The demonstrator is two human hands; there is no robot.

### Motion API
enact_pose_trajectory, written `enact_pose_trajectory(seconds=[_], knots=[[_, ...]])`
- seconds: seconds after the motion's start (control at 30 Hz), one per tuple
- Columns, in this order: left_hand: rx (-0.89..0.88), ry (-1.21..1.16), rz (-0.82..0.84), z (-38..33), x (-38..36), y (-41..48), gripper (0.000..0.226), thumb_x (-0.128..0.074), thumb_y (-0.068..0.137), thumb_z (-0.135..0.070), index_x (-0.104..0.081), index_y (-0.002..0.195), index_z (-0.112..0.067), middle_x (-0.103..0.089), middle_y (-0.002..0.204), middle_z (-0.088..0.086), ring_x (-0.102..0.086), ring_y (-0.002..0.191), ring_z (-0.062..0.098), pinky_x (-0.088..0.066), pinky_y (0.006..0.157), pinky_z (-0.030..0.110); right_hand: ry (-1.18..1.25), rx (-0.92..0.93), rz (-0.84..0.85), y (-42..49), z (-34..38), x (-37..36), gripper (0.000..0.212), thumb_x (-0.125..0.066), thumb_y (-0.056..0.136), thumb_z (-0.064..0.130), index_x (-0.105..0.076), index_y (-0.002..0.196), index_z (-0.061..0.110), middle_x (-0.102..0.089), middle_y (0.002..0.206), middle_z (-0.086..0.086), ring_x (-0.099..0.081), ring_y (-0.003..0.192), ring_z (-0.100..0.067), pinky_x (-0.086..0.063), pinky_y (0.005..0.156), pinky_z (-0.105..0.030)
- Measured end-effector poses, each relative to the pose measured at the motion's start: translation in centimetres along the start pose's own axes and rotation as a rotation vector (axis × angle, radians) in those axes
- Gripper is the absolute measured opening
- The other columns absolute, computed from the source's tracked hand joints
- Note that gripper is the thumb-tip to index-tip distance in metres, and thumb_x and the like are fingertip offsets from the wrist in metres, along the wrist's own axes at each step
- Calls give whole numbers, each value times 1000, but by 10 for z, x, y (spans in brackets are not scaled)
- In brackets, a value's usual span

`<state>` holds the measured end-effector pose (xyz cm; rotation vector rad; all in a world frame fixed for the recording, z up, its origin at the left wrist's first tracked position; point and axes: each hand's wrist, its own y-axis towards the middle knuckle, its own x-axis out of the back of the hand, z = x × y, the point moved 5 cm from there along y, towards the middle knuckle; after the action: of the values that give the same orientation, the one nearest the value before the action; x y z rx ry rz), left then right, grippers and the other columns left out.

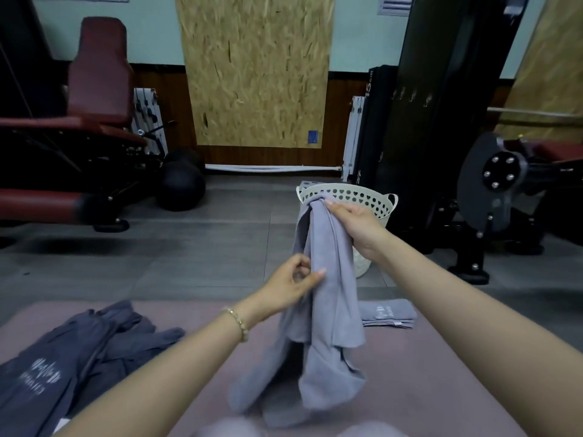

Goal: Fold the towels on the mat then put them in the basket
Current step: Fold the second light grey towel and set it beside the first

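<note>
Head view: above the pink mat (426, 373) hangs a bunched grey towel (328, 310), before the white basket (356, 197); right hand (356, 225) pinches its top, left hand (293, 285) its edge. Folding looks barely begun; next likely calls for finding corners, spreading flat

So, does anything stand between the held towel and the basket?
Nothing visible. The grey towel, held in left hand and right hand, hangs directly before the basket; the folded towel lies aside on the mat.

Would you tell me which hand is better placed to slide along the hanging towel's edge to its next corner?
Probably the left hand: it pinches the towel at its edge lower down, while the right hand holds the top up.
</note>
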<state>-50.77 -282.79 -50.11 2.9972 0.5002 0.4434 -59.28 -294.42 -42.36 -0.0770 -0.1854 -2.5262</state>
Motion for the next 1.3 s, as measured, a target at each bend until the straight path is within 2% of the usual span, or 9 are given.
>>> enact_pose_trajectory(seconds=[0.23,0.4,0.5,0.7,0.87,1.03,1.1,1.17,1.3], knots=[[-21,-102,96,-2,-8,-9,8,-52,96,-18,-56,100,-13,-59,76,-1,-54,56,2,-46,48,18,-90,14,56,0,9,-4,18,-57,93,31,-67,102,20,-68,110,-6,-63,100,-19,-47,95,-35],[-123,-171,-119,-20,24,3,16,-44,99,-15,-50,85,-11,-53,65,-11,-46,57,-1,-40,54,13,-309,-77,227,-34,-26,-6,58,-51,89,54,-41,138,24,-46,128,12,-44,116,-8,-36,96,-27],[-125,-215,-188,-19,35,9,17,-43,100,-18,-52,90,-8,-50,75,4,-45,69,10,-41,61,21,-193,-287,424,-58,-72,-15,86,-59,68,78,-40,139,35,-48,138,16,-46,127,-11,-38,108,-41],[-48,-223,-373,-2,64,24,26,-46,99,-26,-44,78,-12,-31,68,7,-26,58,18,-24,51,28,91,-497,483,-80,-103,-17,52,-65,75,56,-58,112,20,-64,103,-1,-62,98,-16,-46,96,-34],[20,-276,-460,15,78,29,25,-44,100,-19,-44,75,-17,-40,73,4,-36,66,11,-36,57,22,286,-362,344,-71,-100,-34,15,-54,94,24,-59,106,17,-68,101,-2,-64,92,-14,-52,87,-27],[291,-102,-372,37,91,13,30,-42,100,-23,-47,73,-12,-46,67,5,-47,52,10,-44,40,14,52,-32,116,-47,-59,-21,17,-44,100,25,-58,104,18,-66,96,3,-61,87,-10,-51,77,-20],[432,159,-176,41,86,4,41,-39,100,-36,-52,75,-6,-49,73,8,-57,57,15,-50,50,22,-220,167,99,-39,-36,-16,20,-44,100,25,-55,87,15,-57,80,3,-51,74,-9,-41,66,-17],[394,346,-142,38,85,5,59,-35,98,-47,-57,108,8,-57,98,13,-61,99,28,-48,83,30,-380,280,177,-33,-23,-23,29,-45,100,23,-51,82,1,-46,75,-3,-41,69,-9,-35,62,-19],[180,64,-76,13,66,16,69,-27,93,-61,-26,147,-17,-29,153,-4,-28,140,13,-19,113,29,-315,271,342,-28,-8,-36,24,-45,99,23,-55,88,4,-50,79,2,-46,75,-4,-38,68,-15]])
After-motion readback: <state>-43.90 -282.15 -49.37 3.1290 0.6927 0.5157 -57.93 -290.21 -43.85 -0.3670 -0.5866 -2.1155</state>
